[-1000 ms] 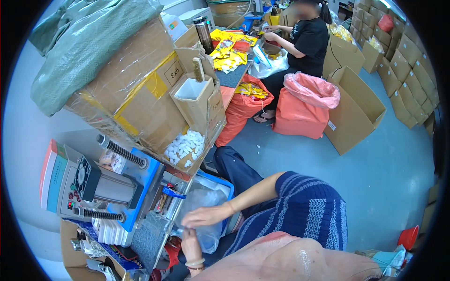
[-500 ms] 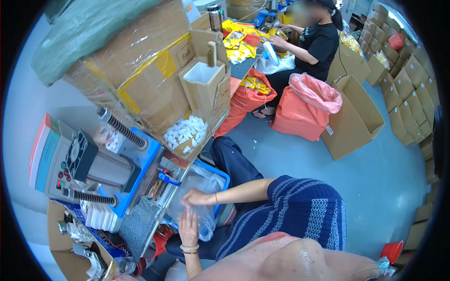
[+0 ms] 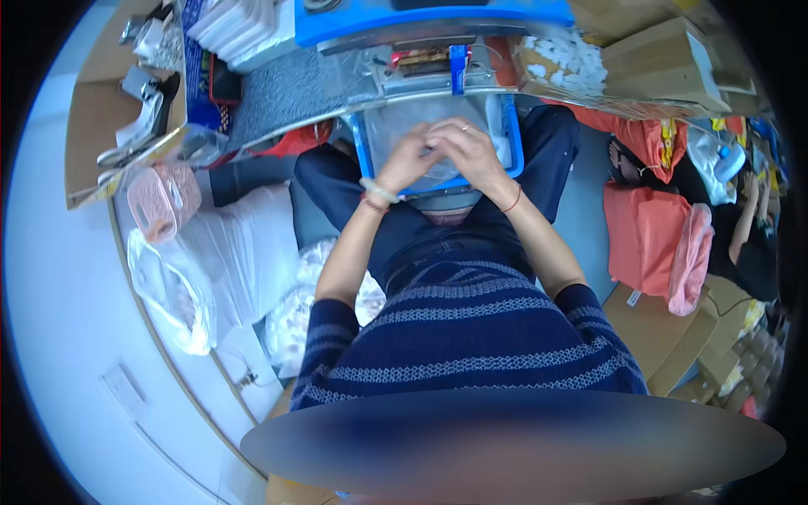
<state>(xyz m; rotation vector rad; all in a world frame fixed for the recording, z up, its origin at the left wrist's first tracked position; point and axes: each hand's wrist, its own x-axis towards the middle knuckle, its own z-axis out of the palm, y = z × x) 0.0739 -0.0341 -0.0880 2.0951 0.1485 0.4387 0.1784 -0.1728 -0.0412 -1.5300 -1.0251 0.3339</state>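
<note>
Hands [image 3: 473,153] together, blue bin [image 3: 517,139] beneath — labelled carton [image 3: 655,335]

The left hand's [image 3: 410,160] outstretched fingers have bent in to meet the right hand [image 3: 473,153]. The view has swung: a pink basket [image 3: 172,195] has appeared at left, while the co-worker [image 3: 753,257] and pink-lined red sack [image 3: 646,240] have shifted farther right.

1. Blue bin [image 3: 516,139]: smooth plastic, slightly shiny.
2. Bag [image 3: 385,130] inside it: thin, translucent, crinkled plastic.
3. Table [image 3: 282,84]: grey, speckled, matt and rough-looking.
4. Sweater [image 3: 471,337]: soft, matt patterned knit.
5. Trousers [image 3: 555,156]: dark, smooth-looking cloth.
6. White sack [image 3: 252,261]: creased, plastic-looking.
7. Pink basket [image 3: 172,198]: plastic.
8. Coral sack [image 3: 644,236]: wrinkled, plastic-looking, faintly glossy.
9. Upper-right carton [image 3: 652,63]: brown, matt cardboard.
</note>
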